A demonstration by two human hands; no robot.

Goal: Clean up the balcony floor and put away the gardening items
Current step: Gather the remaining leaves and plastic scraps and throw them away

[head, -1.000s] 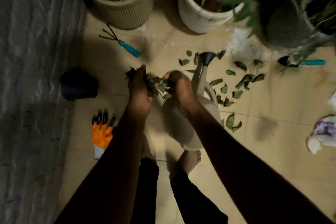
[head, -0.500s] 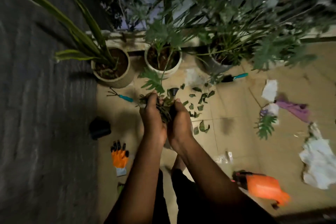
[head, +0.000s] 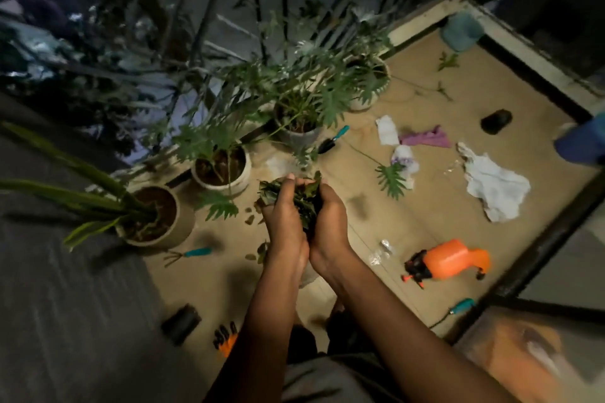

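Note:
A bunch of dark green leaves point(head: 302, 198) is held between my two hands, raised well above the balcony floor. My left hand point(head: 284, 222) curls round the bunch from the left and my right hand point(head: 329, 222) cups it from the right, wrists close together. A few loose leaves point(head: 250, 217) lie on the tan tiled floor point(head: 425, 222) below. A teal-handled hand rake point(head: 188, 253) lies left of my arms, a teal-handled trowel point(head: 332, 141) by the pots, and an orange glove point(head: 227, 342) shows beside my left forearm.
Potted plants point(head: 154, 216) point(head: 222, 170) point(head: 298, 124) line the railing. An orange spray bottle point(head: 451, 260), white cloth point(head: 494, 185), purple rag point(head: 425, 139), crumpled papers point(head: 388, 129) and black objects point(head: 181, 324) point(head: 496, 121) are scattered over the floor. A grey wall runs along the left.
I have risen from a crouch and both hands have lifted the gathered leaves off the floor. The view has pulled back and swung right, showing much more of the balcony.

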